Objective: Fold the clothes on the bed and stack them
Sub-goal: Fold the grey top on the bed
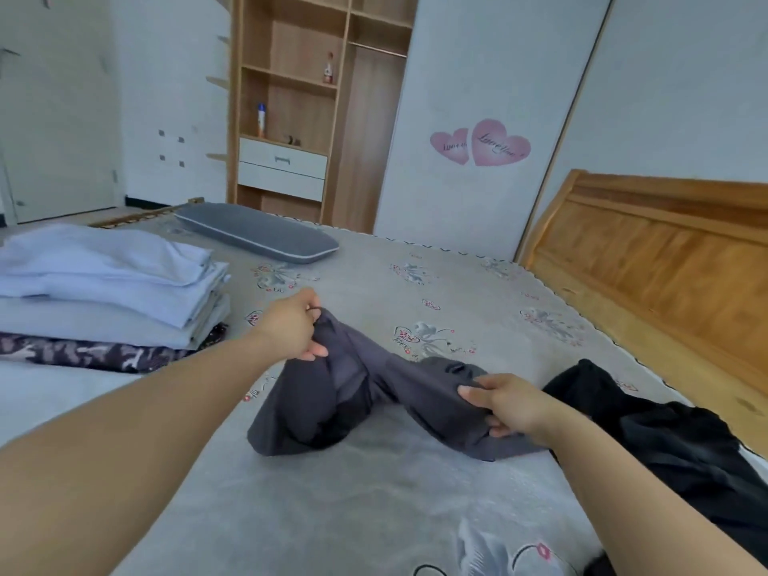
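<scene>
Gripping the dark grey garment (332,405), left hand (286,326) and right hand (505,403), fingers clenched.

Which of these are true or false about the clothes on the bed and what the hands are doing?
1. Both hands hold the dark grey garment. True: the left hand and the right hand each have a grip on it.
2. The stack of folded clothes lies on the person's right. False: it lies on the left.
3. A black garment lies unfolded by the right arm. True.
4. The grey pillow sits on top of the stack. False: it lies apart, on the bed behind the stack.
</scene>
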